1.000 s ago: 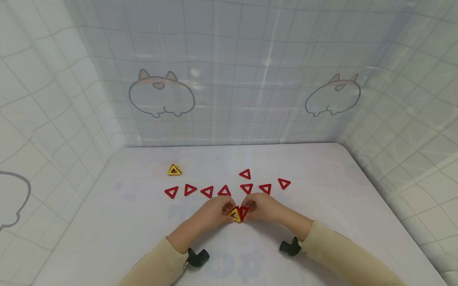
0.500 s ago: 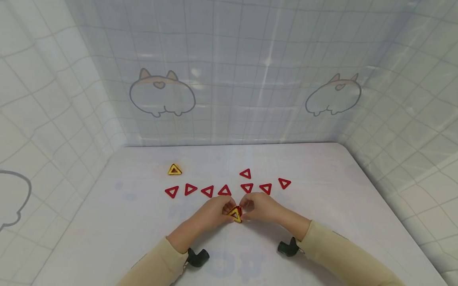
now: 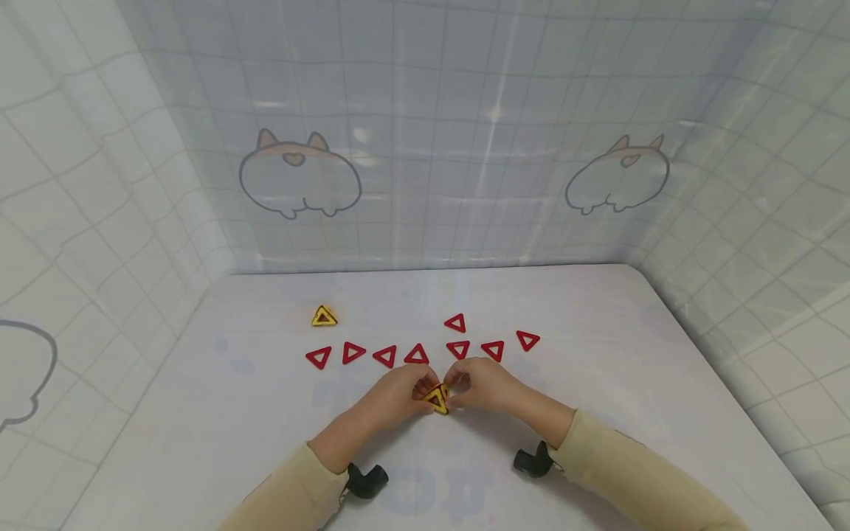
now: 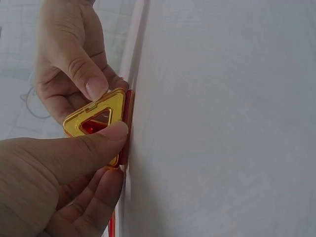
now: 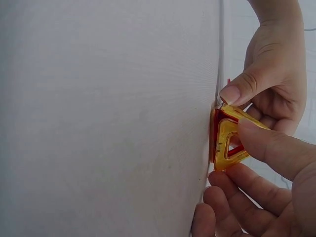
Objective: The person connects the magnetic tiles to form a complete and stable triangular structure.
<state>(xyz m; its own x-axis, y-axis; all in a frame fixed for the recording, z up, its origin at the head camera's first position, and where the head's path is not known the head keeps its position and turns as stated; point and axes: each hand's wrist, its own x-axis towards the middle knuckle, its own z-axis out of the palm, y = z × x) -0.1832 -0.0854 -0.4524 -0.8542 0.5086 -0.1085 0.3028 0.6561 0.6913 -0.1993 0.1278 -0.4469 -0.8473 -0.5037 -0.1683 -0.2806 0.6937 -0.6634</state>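
Observation:
Between both hands, at the front middle of the table, a small pyramid of yellow and red see-through triangle tiles point(image 3: 440, 407) stands on the surface. My left hand point(image 3: 401, 391) pinches its left side; in the left wrist view the thumb lies across a yellow face point(image 4: 75, 124). My right hand point(image 3: 490, 385) pinches the opposite side, its thumb on another yellow face point(image 5: 228, 129) in the right wrist view. A red tile edge point(image 5: 215, 133) shows at the bottom, along the tabletop. The pyramid's far side is partly hidden by fingers.
Several flat red triangle tiles point(image 3: 416, 355) lie in a loose row just beyond the hands, with one red triangle point(image 3: 455, 323) further back. A yellow pyramid point(image 3: 324, 322) stands at the back left. Grid-patterned curtains point(image 3: 432, 177) enclose the white table point(image 3: 564, 302).
A red triangle standing angled out at the right hand has folded in against the yellow tile, giving a closed pyramid. The right hand has shifted slightly left; the left hand has stayed put.

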